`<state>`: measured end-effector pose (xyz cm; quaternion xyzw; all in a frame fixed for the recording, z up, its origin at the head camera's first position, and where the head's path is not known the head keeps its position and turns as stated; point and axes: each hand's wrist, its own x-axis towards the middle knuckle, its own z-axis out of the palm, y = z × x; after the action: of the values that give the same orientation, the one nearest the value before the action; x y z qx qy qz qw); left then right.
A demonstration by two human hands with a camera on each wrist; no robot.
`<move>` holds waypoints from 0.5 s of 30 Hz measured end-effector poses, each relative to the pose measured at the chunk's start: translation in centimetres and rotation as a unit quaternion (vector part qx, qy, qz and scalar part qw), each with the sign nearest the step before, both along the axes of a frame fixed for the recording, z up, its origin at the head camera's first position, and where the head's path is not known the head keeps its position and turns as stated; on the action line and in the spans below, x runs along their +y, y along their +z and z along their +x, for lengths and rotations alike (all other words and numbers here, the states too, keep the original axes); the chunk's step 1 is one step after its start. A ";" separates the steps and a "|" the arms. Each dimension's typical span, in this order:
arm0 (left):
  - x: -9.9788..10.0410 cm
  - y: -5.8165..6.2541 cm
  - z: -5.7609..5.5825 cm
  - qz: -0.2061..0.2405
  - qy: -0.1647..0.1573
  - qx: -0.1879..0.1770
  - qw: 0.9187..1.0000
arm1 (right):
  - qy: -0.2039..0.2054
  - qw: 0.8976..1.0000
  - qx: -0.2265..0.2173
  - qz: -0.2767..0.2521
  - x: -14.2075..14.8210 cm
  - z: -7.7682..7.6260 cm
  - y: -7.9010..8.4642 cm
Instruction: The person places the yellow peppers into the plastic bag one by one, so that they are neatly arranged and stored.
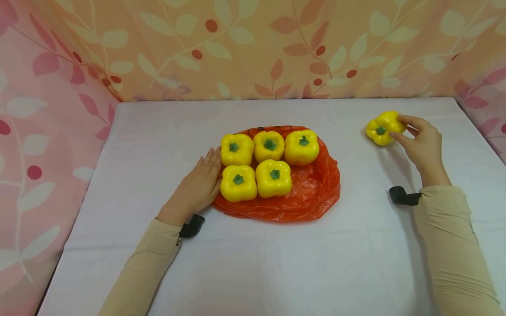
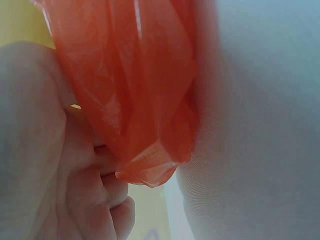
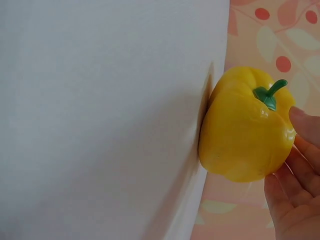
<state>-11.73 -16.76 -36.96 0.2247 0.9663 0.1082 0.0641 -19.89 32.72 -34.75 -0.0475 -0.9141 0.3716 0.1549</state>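
Note:
At the far right of the head view, my right hand holds a yellow bell pepper between thumb and fingers. Its green stem shows in the right wrist view, and its underside is at the tabletop. My left hand lies with extended fingers along the left side of a red plastic bag. The bag's crumpled edge overlaps those fingers in the left wrist view. On the bag sit several yellow bell peppers in two rows, stems up: three behind, two in front.
A white cloth covers the table. Behind it hangs a peach curtain with a leaf pattern, and a pink one is on the left. Black camera mounts stick out from both wrists.

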 end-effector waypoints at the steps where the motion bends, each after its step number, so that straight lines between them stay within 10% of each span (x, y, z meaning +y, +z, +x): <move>1: 0.0 0.0 0.0 -0.001 0.001 0.000 1.000 | -0.001 1.000 0.000 0.003 0.0 0.0 0.0; 15: 0.1 0.0 0.0 0.000 0.003 0.002 1.000 | -0.013 0.999 0.007 0.041 -0.1 -0.1 0.1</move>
<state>-11.71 -16.70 -36.95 0.2216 0.9672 0.1078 0.0617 -20.04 32.63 -34.61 -0.0504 -0.9268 0.3320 0.1684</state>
